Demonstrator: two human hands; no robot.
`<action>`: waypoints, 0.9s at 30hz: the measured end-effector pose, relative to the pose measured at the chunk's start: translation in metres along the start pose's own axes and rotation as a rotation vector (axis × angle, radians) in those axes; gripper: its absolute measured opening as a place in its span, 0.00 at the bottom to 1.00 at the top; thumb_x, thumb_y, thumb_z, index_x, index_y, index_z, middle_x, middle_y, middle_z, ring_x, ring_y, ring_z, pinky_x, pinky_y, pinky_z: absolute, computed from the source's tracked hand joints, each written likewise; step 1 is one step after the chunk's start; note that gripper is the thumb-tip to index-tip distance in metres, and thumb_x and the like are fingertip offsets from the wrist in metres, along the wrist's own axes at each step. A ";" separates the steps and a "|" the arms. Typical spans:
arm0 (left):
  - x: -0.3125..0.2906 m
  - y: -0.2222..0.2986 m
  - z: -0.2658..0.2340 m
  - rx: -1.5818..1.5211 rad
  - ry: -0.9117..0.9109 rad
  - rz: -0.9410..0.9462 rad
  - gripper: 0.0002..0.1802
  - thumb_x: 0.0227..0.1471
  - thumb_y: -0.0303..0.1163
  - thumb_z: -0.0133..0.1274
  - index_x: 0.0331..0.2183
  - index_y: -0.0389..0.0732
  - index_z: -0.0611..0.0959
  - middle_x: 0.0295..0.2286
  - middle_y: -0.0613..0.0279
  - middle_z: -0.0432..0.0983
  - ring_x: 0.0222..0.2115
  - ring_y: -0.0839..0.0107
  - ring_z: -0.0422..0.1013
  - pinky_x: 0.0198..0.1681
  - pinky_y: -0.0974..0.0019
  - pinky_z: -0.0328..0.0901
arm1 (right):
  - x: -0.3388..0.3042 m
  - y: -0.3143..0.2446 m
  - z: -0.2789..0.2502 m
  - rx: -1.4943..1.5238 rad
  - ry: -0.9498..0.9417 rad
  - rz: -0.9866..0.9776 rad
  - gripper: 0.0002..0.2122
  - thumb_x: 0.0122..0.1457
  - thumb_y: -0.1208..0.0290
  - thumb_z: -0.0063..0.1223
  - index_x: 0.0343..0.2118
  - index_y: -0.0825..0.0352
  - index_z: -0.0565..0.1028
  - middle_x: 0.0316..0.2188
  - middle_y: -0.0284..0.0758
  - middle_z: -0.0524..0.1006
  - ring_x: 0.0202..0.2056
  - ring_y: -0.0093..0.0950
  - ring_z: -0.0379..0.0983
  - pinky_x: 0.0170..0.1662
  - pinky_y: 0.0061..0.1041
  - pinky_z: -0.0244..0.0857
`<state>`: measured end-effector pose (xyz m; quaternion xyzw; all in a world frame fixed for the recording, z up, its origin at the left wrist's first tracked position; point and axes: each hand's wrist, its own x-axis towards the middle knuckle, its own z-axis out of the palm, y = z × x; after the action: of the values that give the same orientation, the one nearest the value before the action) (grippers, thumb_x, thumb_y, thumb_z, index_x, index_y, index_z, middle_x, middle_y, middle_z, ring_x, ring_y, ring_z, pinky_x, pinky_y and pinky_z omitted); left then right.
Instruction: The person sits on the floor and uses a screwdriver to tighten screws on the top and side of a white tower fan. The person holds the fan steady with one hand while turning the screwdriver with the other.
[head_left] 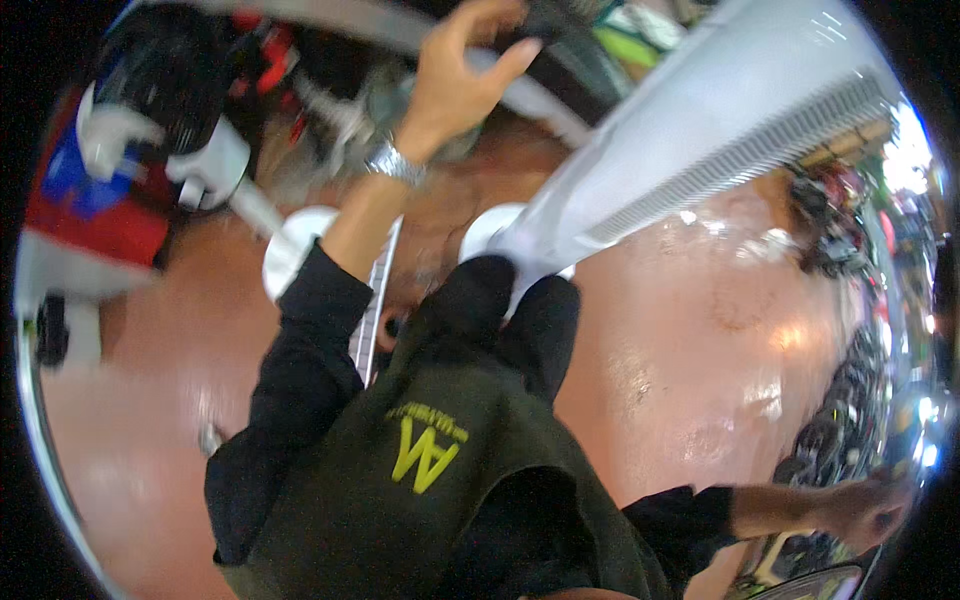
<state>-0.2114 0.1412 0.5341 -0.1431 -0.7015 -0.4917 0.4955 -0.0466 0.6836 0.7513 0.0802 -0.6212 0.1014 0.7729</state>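
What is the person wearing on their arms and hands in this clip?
Both arms wear black long sleeves pushed up, under a dark olive vest with a yellow-green emblem. The left hand is bare, with a silver metal wristwatch. The right hand is bare, blurred.

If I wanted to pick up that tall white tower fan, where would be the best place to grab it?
Grip the white tower fan around its slim column, below the long grille strip, coming from the open floor side. It leans, foot by the person's legs, so a second hand near the round foot would probably steady it. The left hand is up on a dark fan part.
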 end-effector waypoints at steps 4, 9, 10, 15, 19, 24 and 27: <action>-0.259 -0.102 -0.077 0.417 0.023 -0.768 0.21 0.53 0.38 0.65 0.45 0.36 0.82 0.39 0.50 0.83 0.42 0.59 0.79 0.47 0.58 0.71 | -0.255 0.098 -0.037 0.418 -0.745 1.086 0.13 0.66 0.62 0.55 0.35 0.68 0.78 0.27 0.35 0.78 0.20 0.21 0.71 0.21 0.19 0.65; -0.434 -0.134 -0.113 0.586 -0.276 -1.030 0.16 0.51 0.33 0.62 0.41 0.37 0.84 0.34 0.48 0.84 0.35 0.56 0.82 0.40 0.56 0.74 | -0.408 0.032 -0.064 0.667 -0.874 2.393 0.14 0.69 0.58 0.50 0.46 0.65 0.73 0.32 0.32 0.77 0.16 0.15 0.61 0.17 0.13 0.57; -0.445 -0.151 -0.115 0.525 -0.312 -1.028 0.15 0.51 0.33 0.62 0.41 0.37 0.85 0.33 0.47 0.84 0.34 0.55 0.82 0.39 0.56 0.75 | -0.414 0.006 -0.068 0.674 -0.718 2.490 0.15 0.70 0.59 0.48 0.50 0.66 0.71 0.34 0.33 0.79 0.16 0.17 0.61 0.17 0.14 0.58; -0.467 -0.223 -0.065 0.720 -0.596 -1.089 0.17 0.51 0.35 0.62 0.43 0.40 0.86 0.34 0.42 0.83 0.36 0.44 0.80 0.41 0.48 0.75 | -0.432 -0.033 -0.077 0.694 -0.455 2.697 0.17 0.72 0.60 0.45 0.54 0.67 0.70 0.34 0.34 0.79 0.16 0.18 0.62 0.15 0.15 0.56; -0.502 -0.292 -0.028 0.964 -0.567 -1.182 0.15 0.54 0.41 0.59 0.43 0.48 0.87 0.32 0.47 0.83 0.36 0.44 0.80 0.37 0.46 0.75 | -0.426 -0.037 -0.086 0.501 -0.536 2.669 0.18 0.71 0.59 0.46 0.54 0.68 0.71 0.30 0.33 0.78 0.14 0.17 0.60 0.13 0.13 0.54; -0.495 -0.313 0.004 0.854 -0.674 -1.147 0.18 0.56 0.47 0.59 0.47 0.58 0.86 0.36 0.46 0.83 0.37 0.45 0.79 0.39 0.47 0.75 | -0.403 -0.045 -0.078 0.204 -0.702 2.599 0.18 0.70 0.57 0.48 0.52 0.68 0.72 0.28 0.31 0.75 0.13 0.15 0.59 0.13 0.12 0.53; -0.490 -0.319 -0.008 0.867 -0.837 -1.158 0.16 0.59 0.45 0.56 0.48 0.55 0.85 0.40 0.46 0.81 0.42 0.46 0.78 0.43 0.46 0.74 | -0.400 -0.043 -0.079 0.157 -0.701 2.616 0.17 0.70 0.57 0.47 0.51 0.67 0.72 0.27 0.31 0.74 0.13 0.15 0.59 0.13 0.12 0.54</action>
<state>-0.1972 0.1235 -0.0504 0.2724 -0.9174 -0.2614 -0.1259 -0.0444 0.6392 0.3437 -0.4989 -0.3972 0.7647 -0.0925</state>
